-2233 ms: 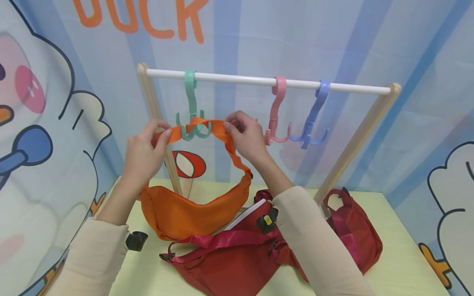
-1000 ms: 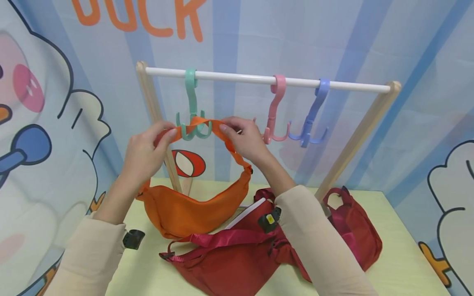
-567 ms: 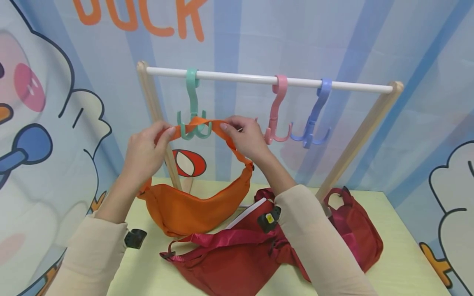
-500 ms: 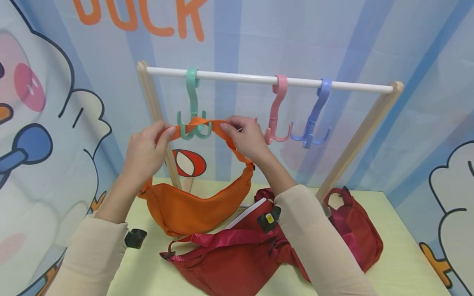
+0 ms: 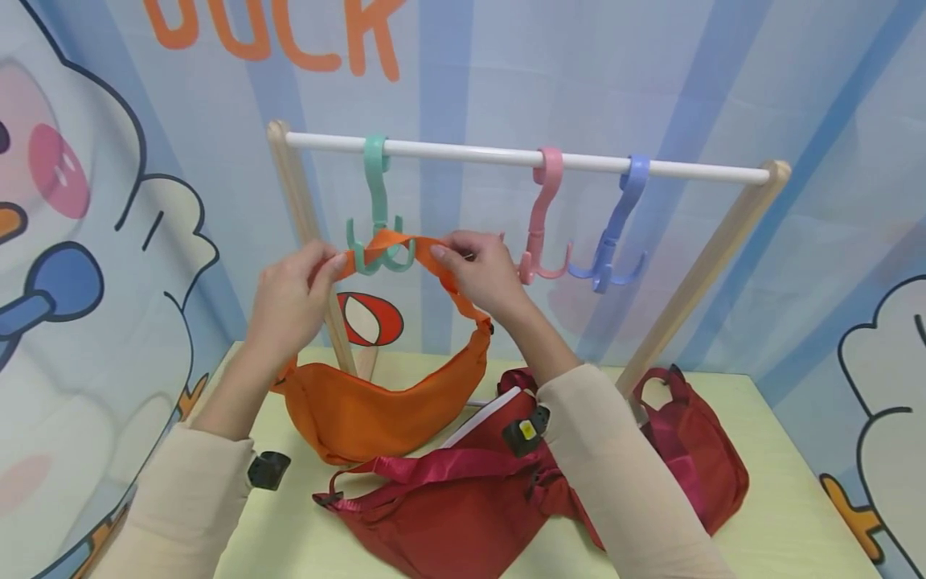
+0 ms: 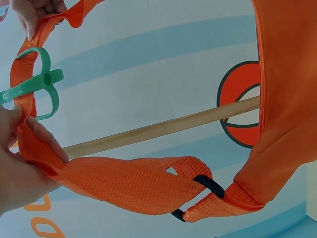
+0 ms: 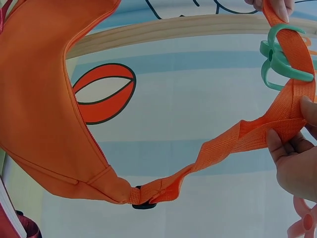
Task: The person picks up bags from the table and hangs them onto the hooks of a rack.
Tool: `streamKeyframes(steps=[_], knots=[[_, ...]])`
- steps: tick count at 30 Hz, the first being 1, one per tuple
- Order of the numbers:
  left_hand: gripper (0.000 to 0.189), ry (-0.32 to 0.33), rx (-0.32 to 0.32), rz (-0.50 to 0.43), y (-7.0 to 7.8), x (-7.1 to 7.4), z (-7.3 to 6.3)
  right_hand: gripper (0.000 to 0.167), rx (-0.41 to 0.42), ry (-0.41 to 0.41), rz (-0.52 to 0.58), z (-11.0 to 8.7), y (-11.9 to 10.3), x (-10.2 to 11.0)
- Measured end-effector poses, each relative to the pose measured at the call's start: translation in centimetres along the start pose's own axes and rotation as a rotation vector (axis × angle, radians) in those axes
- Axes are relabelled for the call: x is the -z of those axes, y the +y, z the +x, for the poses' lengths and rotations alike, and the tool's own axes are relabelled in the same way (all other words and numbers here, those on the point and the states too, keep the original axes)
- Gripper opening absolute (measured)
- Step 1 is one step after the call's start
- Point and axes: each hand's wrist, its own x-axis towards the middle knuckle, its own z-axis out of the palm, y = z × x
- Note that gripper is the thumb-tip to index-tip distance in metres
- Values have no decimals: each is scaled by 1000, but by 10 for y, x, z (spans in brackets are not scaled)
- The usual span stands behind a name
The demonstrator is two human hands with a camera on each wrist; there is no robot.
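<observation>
As it crosses a green hook [image 5: 377,177], both hands [image 5: 292,296] [image 5: 487,271] pinch the orange strap [image 6: 124,183].

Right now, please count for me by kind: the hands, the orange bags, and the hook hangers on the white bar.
Hands: 2 (left hand, right hand)
Orange bag: 1
Hook hangers: 3 (green hanger, pink hanger, blue hanger)
Total: 6

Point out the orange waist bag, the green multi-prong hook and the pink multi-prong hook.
Orange waist bag [image 5: 383,422]: head view, middle of its pouch.
Green multi-prong hook [image 5: 379,199]: head view, on its stem.
Pink multi-prong hook [image 5: 538,213]: head view, on its stem.
</observation>
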Motion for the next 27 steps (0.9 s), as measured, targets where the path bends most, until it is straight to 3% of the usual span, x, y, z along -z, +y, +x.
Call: streamKeyframes(steps=[27], knots=[[26,-68,16,18,0,4,-1,19,-21,-11,1,-1,-3,0]])
